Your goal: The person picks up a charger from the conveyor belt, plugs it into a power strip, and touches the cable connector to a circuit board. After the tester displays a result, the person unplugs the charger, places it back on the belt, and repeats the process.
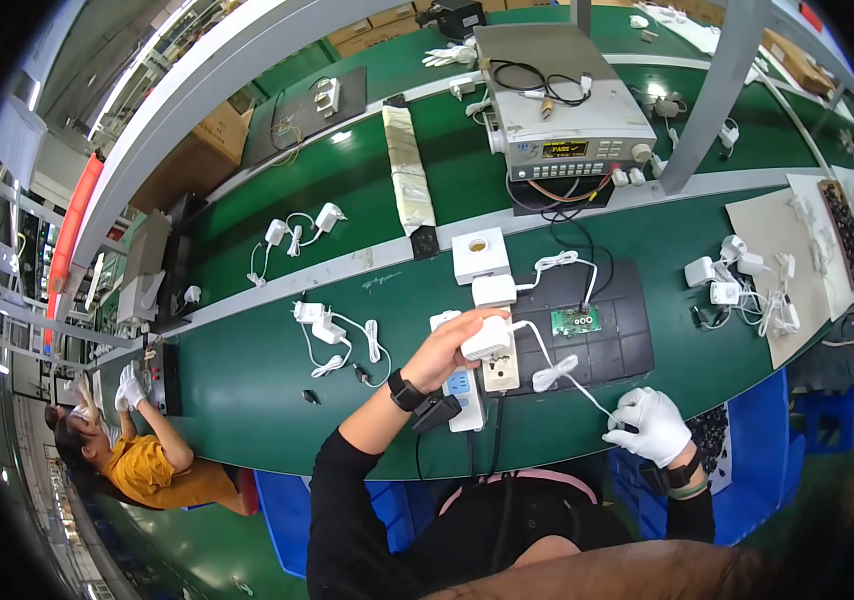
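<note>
My bare left hand [447, 352] is closed around a white power adapter [488, 338] just above a white power strip [500, 372]. A white cable with a tied bundle [555, 374] runs from that adapter to my right hand [650, 428]. The right hand wears a white glove, and its fingers pinch the cable's end near the bench edge; the tip is mostly hidden. Beyond the left hand, a second white adapter [493, 291] sits against a square white box [480, 255]. Its cable leads to a small green circuit board [575, 321] on a dark mat [622, 345].
A grey test instrument [572, 125] with a lit screen stands behind the mat. Adapters with cables lie at left [322, 328] and right [725, 285]. A metal post [712, 100] rises at right. A blue bin [762, 460] holds small black parts. A co-worker in yellow [147, 468] sits at left.
</note>
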{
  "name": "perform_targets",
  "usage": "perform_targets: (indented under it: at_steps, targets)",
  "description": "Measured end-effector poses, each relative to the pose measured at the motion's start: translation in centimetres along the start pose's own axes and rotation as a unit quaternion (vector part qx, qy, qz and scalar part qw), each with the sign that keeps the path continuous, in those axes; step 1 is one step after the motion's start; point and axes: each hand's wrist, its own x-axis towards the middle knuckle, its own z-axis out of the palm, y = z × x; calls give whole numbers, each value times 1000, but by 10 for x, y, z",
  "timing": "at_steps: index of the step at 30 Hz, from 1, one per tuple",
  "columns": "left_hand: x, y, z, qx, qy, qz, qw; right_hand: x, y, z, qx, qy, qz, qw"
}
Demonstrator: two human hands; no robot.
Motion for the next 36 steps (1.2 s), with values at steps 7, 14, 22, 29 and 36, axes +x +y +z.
perform_targets:
  at_steps: [7,14,22,29,36]
  targets:
    - [3,-25,11,490,-32,199,848,0,21,-22,-184,15,98,978]
    - [-6,-24,17,547,-18,166,821,95,58,21,4,292,23,956]
    - [9,21,5,492,138,218,831,115,62,32,140,279,80,947]
    - [45,22,-29,265,57,127,954,126,59,31,263,235,173,920]
    - [58,115,-32,112,143,298,937,129,61,34,102,248,59,961]
